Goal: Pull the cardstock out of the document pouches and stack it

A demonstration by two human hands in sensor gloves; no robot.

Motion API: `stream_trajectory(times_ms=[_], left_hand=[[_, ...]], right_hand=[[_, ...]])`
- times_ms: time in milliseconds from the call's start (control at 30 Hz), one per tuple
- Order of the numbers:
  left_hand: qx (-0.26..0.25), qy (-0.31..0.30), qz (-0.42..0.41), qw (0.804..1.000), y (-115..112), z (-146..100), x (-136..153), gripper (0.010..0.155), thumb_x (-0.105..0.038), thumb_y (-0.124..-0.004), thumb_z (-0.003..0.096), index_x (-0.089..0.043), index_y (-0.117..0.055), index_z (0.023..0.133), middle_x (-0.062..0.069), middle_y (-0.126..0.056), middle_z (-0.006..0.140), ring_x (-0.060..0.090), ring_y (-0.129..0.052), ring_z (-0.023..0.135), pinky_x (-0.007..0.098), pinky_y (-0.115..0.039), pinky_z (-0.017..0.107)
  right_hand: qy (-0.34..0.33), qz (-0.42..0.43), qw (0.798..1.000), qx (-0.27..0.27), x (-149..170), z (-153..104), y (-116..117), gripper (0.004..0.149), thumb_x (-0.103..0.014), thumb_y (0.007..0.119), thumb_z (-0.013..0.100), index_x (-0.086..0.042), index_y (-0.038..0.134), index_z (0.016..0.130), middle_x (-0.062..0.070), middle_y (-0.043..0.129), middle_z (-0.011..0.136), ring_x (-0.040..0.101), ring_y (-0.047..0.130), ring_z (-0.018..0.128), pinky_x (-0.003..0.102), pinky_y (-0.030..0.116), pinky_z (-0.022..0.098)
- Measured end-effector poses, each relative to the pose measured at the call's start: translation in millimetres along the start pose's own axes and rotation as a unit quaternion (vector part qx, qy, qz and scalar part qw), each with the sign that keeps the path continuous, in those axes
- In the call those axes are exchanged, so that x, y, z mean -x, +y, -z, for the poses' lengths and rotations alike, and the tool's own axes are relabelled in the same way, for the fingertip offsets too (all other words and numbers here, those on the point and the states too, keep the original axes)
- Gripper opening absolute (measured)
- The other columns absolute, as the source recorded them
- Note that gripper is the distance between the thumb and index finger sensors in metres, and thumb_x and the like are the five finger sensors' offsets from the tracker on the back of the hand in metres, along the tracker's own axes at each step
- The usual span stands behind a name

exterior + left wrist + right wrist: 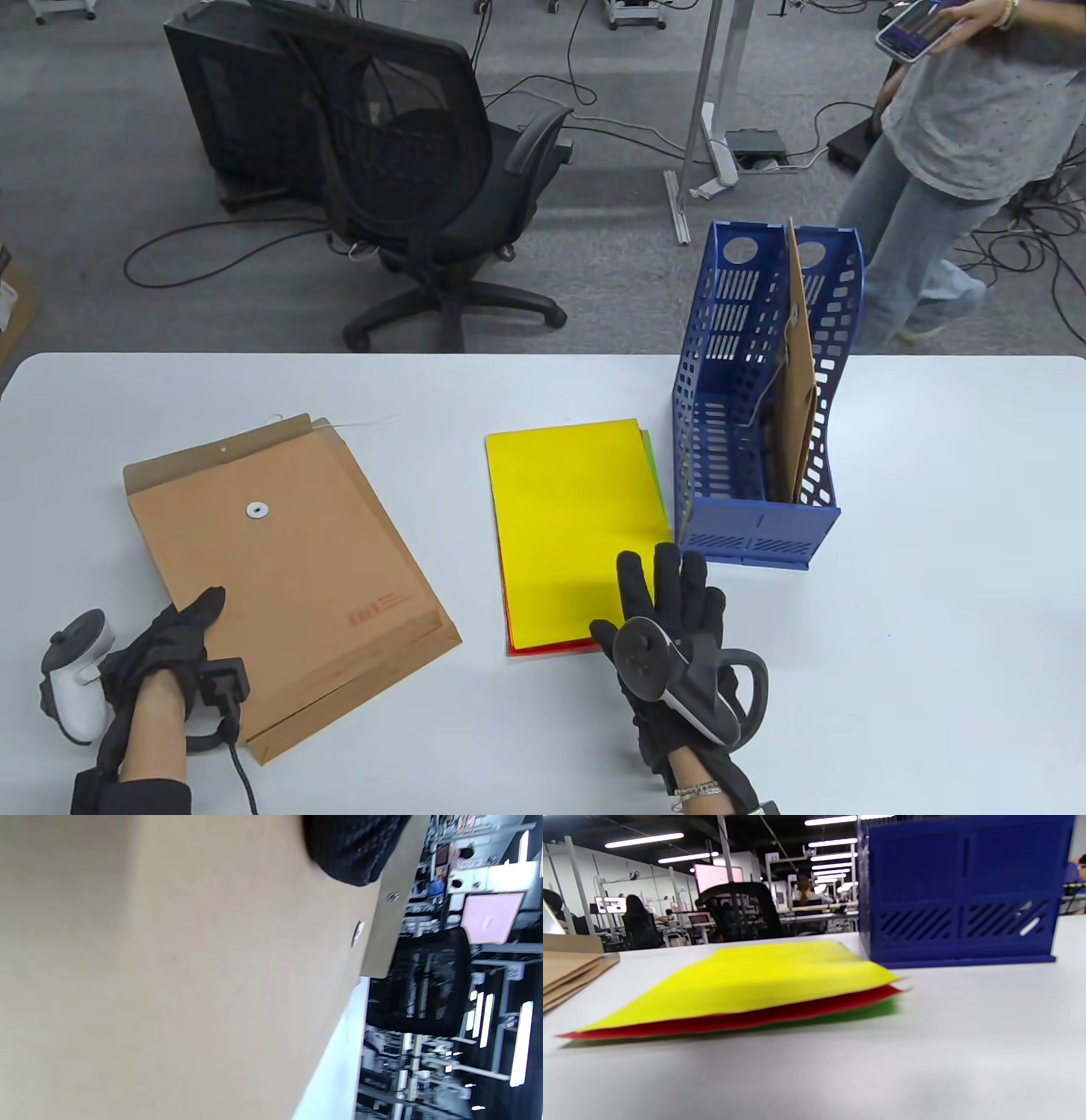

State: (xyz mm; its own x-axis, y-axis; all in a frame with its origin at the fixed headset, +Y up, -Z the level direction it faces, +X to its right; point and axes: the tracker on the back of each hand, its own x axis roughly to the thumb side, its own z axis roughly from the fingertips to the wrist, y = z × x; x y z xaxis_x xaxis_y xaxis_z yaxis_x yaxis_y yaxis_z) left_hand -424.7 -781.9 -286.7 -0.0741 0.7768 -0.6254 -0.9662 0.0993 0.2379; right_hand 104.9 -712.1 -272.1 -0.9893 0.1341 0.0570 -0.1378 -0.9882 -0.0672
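Observation:
A stack of cardstock (575,526) lies in the middle of the table, yellow sheet on top, red and green below; it also shows in the right wrist view (763,984). My right hand (670,603) lies flat with fingers spread on the stack's near right corner. Brown document pouches (280,569) lie stacked at the left, the top one with a string button; the pouch fills the left wrist view (169,976). My left hand (174,645) rests on the pouches' near left edge, thumb on top. Another brown pouch (797,373) stands in the blue file rack (747,526).
The blue file rack (958,891) stands right beside the cardstock stack. A black office chair (424,178) is beyond the table's far edge. A person (950,144) stands at the far right. Bare white table (933,645) lies to the right.

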Motion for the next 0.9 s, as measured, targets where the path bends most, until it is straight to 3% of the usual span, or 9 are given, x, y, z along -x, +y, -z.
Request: stream_trajectory(times_ms=[167, 267, 367, 500, 667, 733, 800, 900], left_hand=[[-0.081, 0.040, 0.096, 0.991, -5, -7, -9, 0.089, -0.051, -0.076, 0.0518, -0.013, -0.023, 0.111, 0.000, -0.082, 0.092, 0.013, -0.100, 0.071, 0.034, -0.086, 0.051], [-0.126, 0.027, 0.156, 0.979, -11, -14, -15, 0.086, -0.050, -0.074, 0.0534, -0.015, -0.021, 0.111, 0.002, -0.075, 0.100, 0.011, -0.096, 0.079, 0.036, -0.082, 0.056], [-0.170, 0.002, 0.207, 0.963, -22, -23, -21, 0.088, -0.049, -0.074, 0.0527, -0.016, -0.017, 0.110, 0.014, -0.057, 0.111, 0.015, -0.085, 0.092, 0.044, -0.074, 0.064], [-0.179, -0.032, 0.282, 0.942, -38, -28, -25, 0.084, -0.049, -0.073, 0.0518, -0.020, -0.023, 0.112, 0.020, -0.036, 0.117, 0.034, -0.058, 0.107, 0.054, -0.058, 0.071], [-0.166, -0.060, 0.325, 0.929, -58, -29, -28, 0.079, -0.048, -0.073, 0.0516, -0.021, -0.030, 0.112, 0.020, -0.022, 0.117, 0.045, -0.026, 0.107, 0.063, -0.036, 0.071], [-0.172, -0.086, 0.355, 0.915, -68, -34, -32, 0.080, -0.051, -0.070, 0.0526, -0.021, -0.025, 0.112, 0.019, -0.011, 0.116, 0.047, -0.001, 0.101, 0.064, -0.022, 0.069], [-0.176, -0.146, 0.396, 0.890, -85, -48, -42, 0.081, -0.054, -0.066, 0.0537, -0.026, -0.017, 0.112, 0.013, 0.004, 0.114, 0.040, 0.018, 0.094, 0.061, -0.009, 0.067], [-0.149, -0.259, 0.430, 0.852, -114, -74, -56, 0.078, -0.055, -0.064, 0.0538, -0.028, -0.019, 0.112, 0.007, 0.006, 0.114, 0.035, 0.021, 0.092, 0.061, -0.006, 0.066]], right_hand=[[0.001, 0.004, 1.000, -0.006, 1, 0, 1, 0.074, -0.056, 0.052, 0.054, -0.027, 0.023, 0.116, 0.017, 0.018, 0.119, 0.045, 0.012, 0.104, 0.063, 0.031, 0.075], [0.000, 0.006, 1.000, -0.011, 1, 0, 2, 0.074, -0.055, 0.052, 0.054, -0.026, 0.024, 0.116, 0.017, 0.018, 0.119, 0.045, 0.013, 0.104, 0.063, 0.031, 0.075], [0.000, 0.007, 1.000, -0.016, 1, 1, 2, 0.074, -0.055, 0.052, 0.054, -0.027, 0.024, 0.116, 0.017, 0.018, 0.119, 0.044, 0.013, 0.104, 0.063, 0.031, 0.075], [0.000, 0.012, 1.000, -0.014, 1, 0, 2, 0.074, -0.055, 0.052, 0.054, -0.027, 0.024, 0.116, 0.017, 0.018, 0.120, 0.044, 0.013, 0.104, 0.063, 0.031, 0.075], [0.001, 0.014, 1.000, -0.013, 3, 1, 3, 0.073, -0.055, 0.052, 0.054, -0.027, 0.024, 0.116, 0.017, 0.018, 0.119, 0.044, 0.013, 0.104, 0.063, 0.031, 0.075], [0.003, 0.016, 1.000, -0.013, 3, 1, 3, 0.073, -0.055, 0.052, 0.054, -0.027, 0.024, 0.116, 0.017, 0.018, 0.119, 0.044, 0.013, 0.104, 0.063, 0.031, 0.075], [0.003, 0.017, 1.000, -0.012, 3, 2, 3, 0.073, -0.055, 0.052, 0.054, -0.027, 0.023, 0.116, 0.017, 0.018, 0.120, 0.044, 0.012, 0.104, 0.063, 0.031, 0.075], [0.002, 0.016, 1.000, -0.012, 3, 1, 4, 0.074, -0.056, 0.052, 0.054, -0.027, 0.021, 0.116, 0.016, 0.017, 0.120, 0.043, 0.012, 0.104, 0.062, 0.031, 0.075]])
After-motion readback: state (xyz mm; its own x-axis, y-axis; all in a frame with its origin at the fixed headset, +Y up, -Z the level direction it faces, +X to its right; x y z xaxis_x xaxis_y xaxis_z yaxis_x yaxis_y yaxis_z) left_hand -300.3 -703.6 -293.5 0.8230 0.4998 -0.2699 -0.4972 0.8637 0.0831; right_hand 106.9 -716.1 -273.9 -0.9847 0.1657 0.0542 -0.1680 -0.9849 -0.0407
